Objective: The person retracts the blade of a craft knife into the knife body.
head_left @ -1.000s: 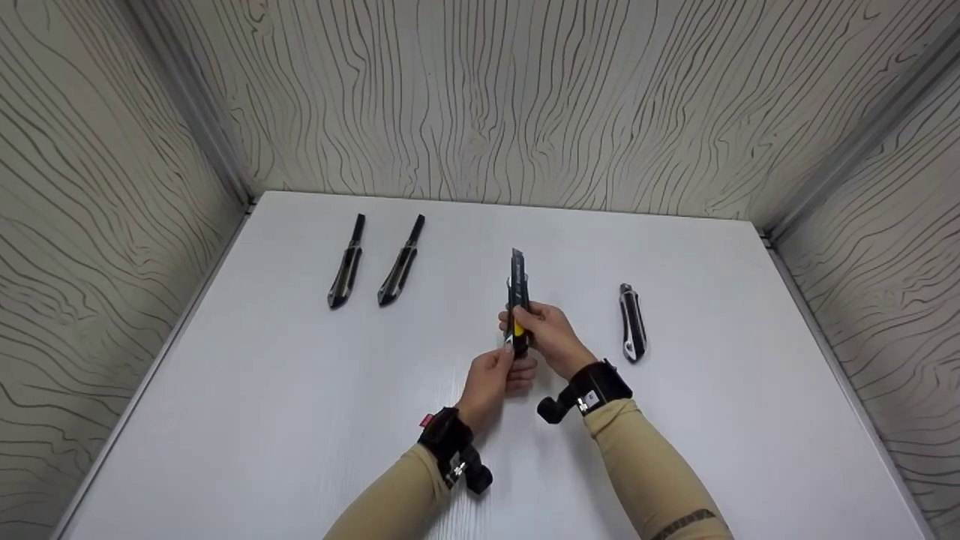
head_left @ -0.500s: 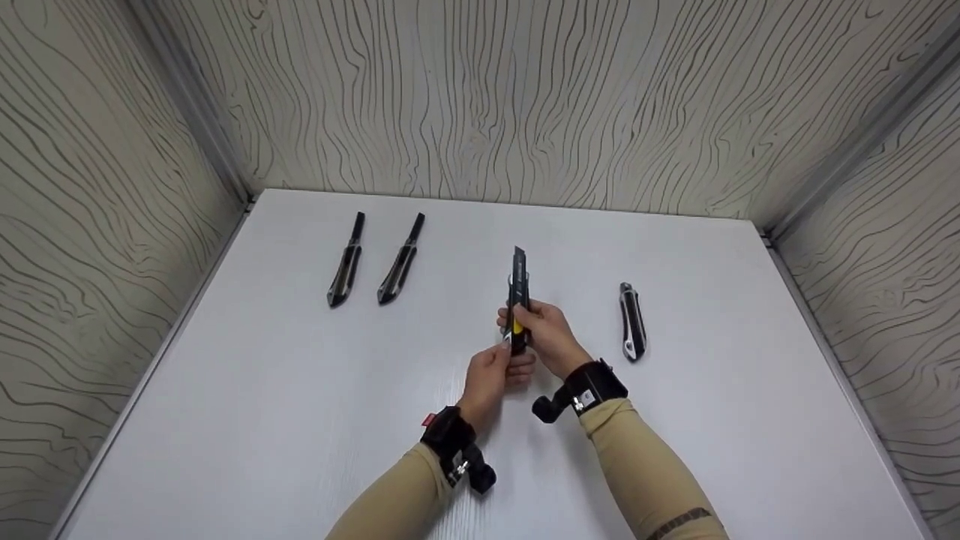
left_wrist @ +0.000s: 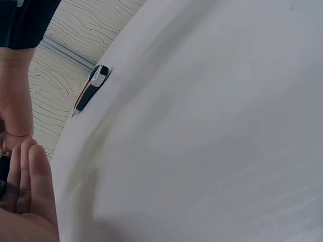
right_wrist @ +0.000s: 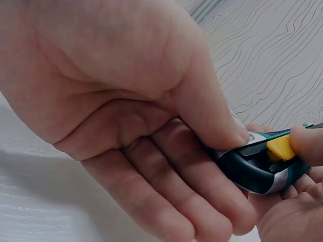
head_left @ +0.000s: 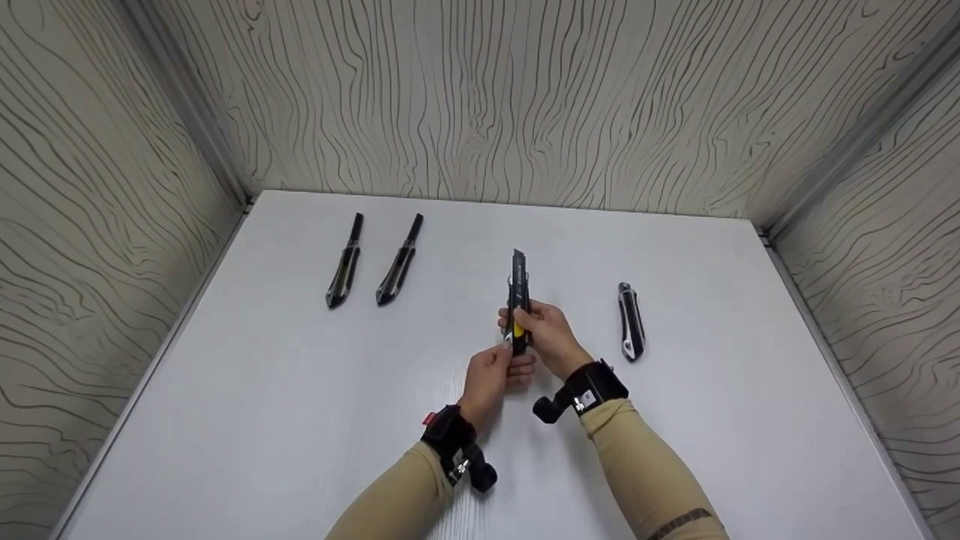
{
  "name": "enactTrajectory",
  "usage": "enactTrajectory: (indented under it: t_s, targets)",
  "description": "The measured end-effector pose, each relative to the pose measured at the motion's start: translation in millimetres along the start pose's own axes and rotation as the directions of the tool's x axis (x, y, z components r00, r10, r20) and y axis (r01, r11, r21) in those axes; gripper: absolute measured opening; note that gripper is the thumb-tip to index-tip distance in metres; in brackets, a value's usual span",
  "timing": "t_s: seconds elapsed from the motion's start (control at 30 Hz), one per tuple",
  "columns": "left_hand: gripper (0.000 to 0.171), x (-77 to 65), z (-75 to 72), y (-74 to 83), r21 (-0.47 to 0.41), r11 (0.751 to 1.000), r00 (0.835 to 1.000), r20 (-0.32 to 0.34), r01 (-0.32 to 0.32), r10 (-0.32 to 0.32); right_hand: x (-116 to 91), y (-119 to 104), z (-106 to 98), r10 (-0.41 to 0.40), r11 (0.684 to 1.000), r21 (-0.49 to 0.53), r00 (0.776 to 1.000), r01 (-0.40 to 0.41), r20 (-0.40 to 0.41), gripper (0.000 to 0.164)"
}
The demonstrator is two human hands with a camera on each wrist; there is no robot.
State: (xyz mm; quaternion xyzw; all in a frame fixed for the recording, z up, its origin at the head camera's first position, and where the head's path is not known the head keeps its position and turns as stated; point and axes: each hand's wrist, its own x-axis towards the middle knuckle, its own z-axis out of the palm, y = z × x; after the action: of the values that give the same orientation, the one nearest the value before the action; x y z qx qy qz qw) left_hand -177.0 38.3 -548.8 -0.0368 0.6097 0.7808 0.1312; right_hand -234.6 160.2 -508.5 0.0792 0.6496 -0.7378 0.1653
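Note:
In the head view a black utility knife (head_left: 519,292) is held over the middle of the white table, its blade end pointing away from me. My right hand (head_left: 553,336) grips its handle, with the thumb on the yellow slider (right_wrist: 281,147). At the knife's rear end my left hand (head_left: 486,381) pinches it between thumb and fingers. Up close in the right wrist view, the left hand (right_wrist: 146,101) has its thumb on the rear of the handle. Most of the left fingers are out of sight or cut off in the left wrist view.
Two more utility knives (head_left: 343,276) (head_left: 397,271) lie at the table's far left, blade ends forward. Another utility knife (head_left: 632,322) lies right of my hands, with no long blade showing. Wood-patterned walls (head_left: 480,97) enclose the white table (head_left: 262,420) at the back and sides.
My two wrists have drawn very slightly closer together. Both hands keep the same hold on the utility knife, and the knives on the table have not moved.

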Motion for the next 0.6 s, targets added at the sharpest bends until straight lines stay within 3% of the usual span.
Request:
enactTrajectory:
  t_s: [0.3, 0.6]
  targets:
    - [0.04, 0.1, -0.4, 1.3, -0.021, 0.999, 0.999, -0.021, 0.048, -0.049, 0.7, 2.3, -0.2, -0.007, 1.0, -0.006, 1.0, 0.008, 0.019, 0.038]
    - [0.04, 1.5, 0.8, 0.6, -0.025, 0.999, 0.998, -0.038, 0.044, -0.045, 1.1, 3.2, -1.1, -0.009, 1.0, 0.004, 1.0, 0.008, 0.018, 0.039]
